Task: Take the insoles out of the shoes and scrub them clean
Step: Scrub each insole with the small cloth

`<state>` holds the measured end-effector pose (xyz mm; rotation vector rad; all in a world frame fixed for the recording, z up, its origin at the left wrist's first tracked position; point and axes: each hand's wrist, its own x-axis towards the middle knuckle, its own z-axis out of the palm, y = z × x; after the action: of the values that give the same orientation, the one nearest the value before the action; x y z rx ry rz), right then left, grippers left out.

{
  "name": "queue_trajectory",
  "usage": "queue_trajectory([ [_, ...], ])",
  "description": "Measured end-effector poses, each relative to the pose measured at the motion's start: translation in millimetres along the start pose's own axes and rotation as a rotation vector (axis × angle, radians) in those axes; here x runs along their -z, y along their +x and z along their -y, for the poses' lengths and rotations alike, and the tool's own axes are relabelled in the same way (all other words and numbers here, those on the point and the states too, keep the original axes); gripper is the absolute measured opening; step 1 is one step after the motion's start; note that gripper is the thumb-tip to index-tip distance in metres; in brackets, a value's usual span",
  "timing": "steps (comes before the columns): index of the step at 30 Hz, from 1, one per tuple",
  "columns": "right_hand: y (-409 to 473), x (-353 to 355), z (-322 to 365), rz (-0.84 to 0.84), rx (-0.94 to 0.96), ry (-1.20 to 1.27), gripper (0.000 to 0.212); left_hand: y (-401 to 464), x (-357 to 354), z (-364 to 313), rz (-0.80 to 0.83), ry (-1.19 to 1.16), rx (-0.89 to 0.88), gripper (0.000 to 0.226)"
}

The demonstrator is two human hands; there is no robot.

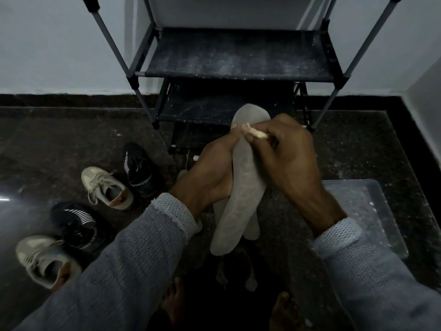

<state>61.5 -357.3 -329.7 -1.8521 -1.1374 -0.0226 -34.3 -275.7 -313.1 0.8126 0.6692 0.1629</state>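
Observation:
A long grey insole [241,187] stands nearly upright in front of me, toe end up. My left hand [210,173] grips it around its left edge near the middle. My right hand [288,154] holds a small pale brush [254,133] and presses its tip against the upper part of the insole. More pale insoles [253,225] lie on the floor behind the held one, partly hidden. On the floor at the left are two beige sneakers [107,187] [45,261] and two black striped shoes [138,170] [76,223].
A black metal shoe rack [236,56] with dusty fabric shelves stands straight ahead against the white wall. A clear plastic lid or tray [365,211] lies on the dark stone floor at the right. My bare feet [174,304] show at the bottom edge.

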Motion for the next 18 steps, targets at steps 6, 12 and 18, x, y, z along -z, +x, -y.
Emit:
queue_trajectory([
  [6,4.8,5.4,-11.2,-0.074,-0.080,-0.089,0.011,-2.5,-3.4,2.8,-0.013,0.037,-0.001,0.046],
  [12,-1.7,-2.7,3.3,0.013,0.027,0.029,0.009,-1.5,0.1,-2.5,0.012,-0.071,-0.030,0.050],
  [18,4.9,5.3,-14.1,-0.088,-0.076,-0.102,0.013,-1.5,2.4,-0.3,0.004,-0.029,-0.047,0.043],
])
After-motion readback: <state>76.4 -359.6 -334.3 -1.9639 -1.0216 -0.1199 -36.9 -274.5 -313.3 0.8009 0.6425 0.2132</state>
